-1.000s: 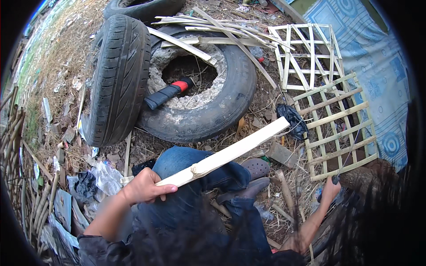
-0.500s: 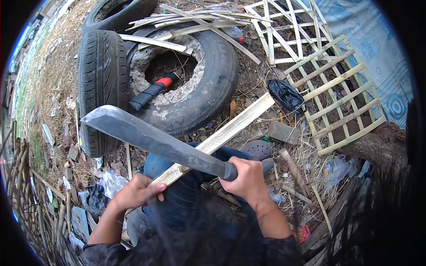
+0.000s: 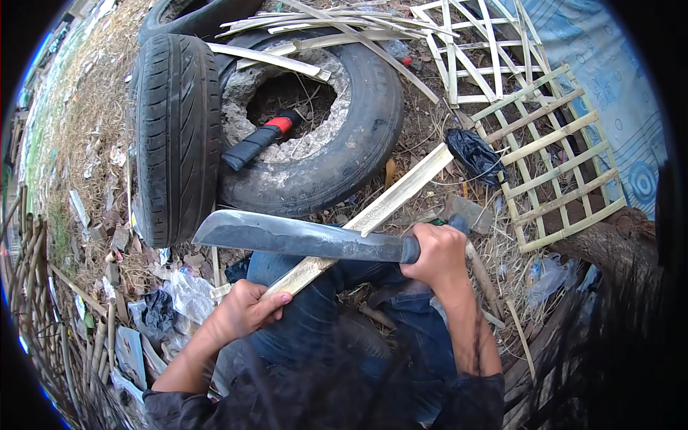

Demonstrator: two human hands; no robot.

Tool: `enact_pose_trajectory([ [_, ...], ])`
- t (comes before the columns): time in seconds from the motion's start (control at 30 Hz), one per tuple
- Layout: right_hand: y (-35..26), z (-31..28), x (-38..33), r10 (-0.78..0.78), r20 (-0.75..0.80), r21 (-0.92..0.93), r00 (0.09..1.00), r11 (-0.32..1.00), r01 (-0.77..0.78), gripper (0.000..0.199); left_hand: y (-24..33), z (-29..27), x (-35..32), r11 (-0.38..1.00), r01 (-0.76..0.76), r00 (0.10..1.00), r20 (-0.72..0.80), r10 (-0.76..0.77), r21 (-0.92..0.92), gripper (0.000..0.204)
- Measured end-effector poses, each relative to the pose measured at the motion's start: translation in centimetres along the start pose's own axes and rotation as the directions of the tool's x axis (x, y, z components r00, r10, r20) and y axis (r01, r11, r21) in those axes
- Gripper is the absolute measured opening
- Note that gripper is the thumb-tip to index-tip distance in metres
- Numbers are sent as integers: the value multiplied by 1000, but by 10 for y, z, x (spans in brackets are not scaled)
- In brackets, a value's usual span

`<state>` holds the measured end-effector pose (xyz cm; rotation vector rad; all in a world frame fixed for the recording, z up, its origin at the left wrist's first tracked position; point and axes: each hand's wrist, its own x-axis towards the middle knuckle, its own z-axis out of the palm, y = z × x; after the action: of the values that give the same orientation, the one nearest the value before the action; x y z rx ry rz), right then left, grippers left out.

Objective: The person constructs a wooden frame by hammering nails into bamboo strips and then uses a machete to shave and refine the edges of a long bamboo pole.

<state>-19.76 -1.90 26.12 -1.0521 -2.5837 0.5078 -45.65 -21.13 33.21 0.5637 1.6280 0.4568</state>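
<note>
Viewing from the head, the left hand (image 3: pixel 252 309) is gripping the near end of a pale split strip (image 3: pixel 401 190), thumb pressing on top; the strip is slanting away to the right above the jeans (image 3: pixel 266 268), its far end showing just beside a black plastic bag (image 3: pixel 473 154). Right hand (image 3: pixel 438 252) is clasping the handle of a machete (image 3: pixel 301 236), whose blade is crossing over the strip – exact contact is hard to tell. Step in hand is looking like shaving or trimming, a sliver (image 3: pixel 366 228) standing out by the blade – a further stroke is calling for a firm left grip, thumb clear of the edge
</note>
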Motion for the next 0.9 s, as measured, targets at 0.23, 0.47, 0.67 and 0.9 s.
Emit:
enact_pose_trajectory([
  [0.23, 66, -45, -27, 282, -66, -206, 957, 934, -290, 30, -5, -3, 1, 997, -23, 999, 20, 24, -80, 45],
  [0.47, 78, -67, -32, 281, -105, -273, 954, 914, -299, 26, -6, -5, 3, 1000, -13, 996, 93, 11, 19, 41],
  [0.67, 90, -66, -40, 232, -147, -262, 961, 928, -265, 24, -2, -3, 3, 999, -38, 996, 87, 35, 29, 41],
  [0.9, 74, -56, -62, 330, -117, -215, 937, 912, -348, 24, -6, -10, 7, 989, -4, 997, 76, -8, 149, 43],
])
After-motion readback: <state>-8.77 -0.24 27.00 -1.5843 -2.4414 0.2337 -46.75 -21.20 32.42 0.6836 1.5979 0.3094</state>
